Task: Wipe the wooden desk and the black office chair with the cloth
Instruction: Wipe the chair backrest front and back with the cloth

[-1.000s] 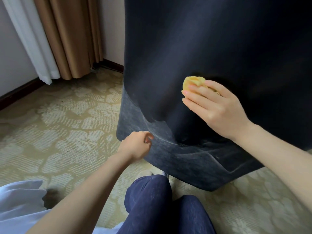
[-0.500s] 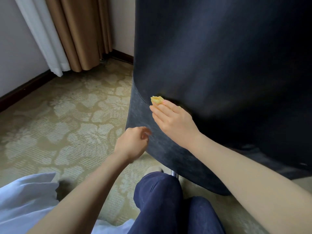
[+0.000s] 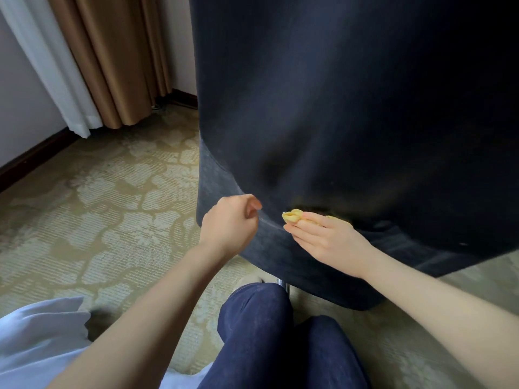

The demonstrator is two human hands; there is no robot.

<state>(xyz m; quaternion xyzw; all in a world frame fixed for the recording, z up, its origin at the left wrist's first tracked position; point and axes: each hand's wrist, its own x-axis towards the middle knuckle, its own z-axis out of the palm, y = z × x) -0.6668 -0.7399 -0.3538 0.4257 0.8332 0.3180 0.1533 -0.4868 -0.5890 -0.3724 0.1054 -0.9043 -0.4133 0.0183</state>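
A bunched yellow cloth [image 3: 292, 216] is pressed against the lower back of the black chair [image 3: 351, 122] by the right hand [image 3: 328, 242], its fingers laid straight. The left hand [image 3: 229, 223] is curled at the chair's left edge; whether anything is gripped cannot be told.

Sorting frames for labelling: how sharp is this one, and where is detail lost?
Head view: the chair is nearly black at upper right, its texture lost; the left hand, right hand and cloth are slightly soft; the curtains lean from wide-angle distortion.
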